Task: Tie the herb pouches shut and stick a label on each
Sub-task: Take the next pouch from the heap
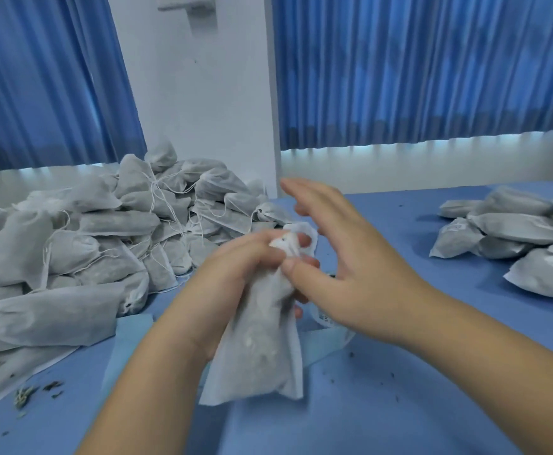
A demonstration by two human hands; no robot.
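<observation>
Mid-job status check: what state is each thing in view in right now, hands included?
White fabric herb pouch: filled, held up, neck bunched, no label visible.
Left hand: grips the pouch's neck.
Right hand: fingers straight and spread, thumb by the neck, blurred.
Left heap of grey-white pouches: filled, drawstrings trailing loose.
Right heap of grey-white pouches: filled, lying flat, one showing a label.
Blue curtains: drawn closed.

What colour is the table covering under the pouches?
Blue, a plain cloth-like table covering, seen in the head view, the only one.
</observation>
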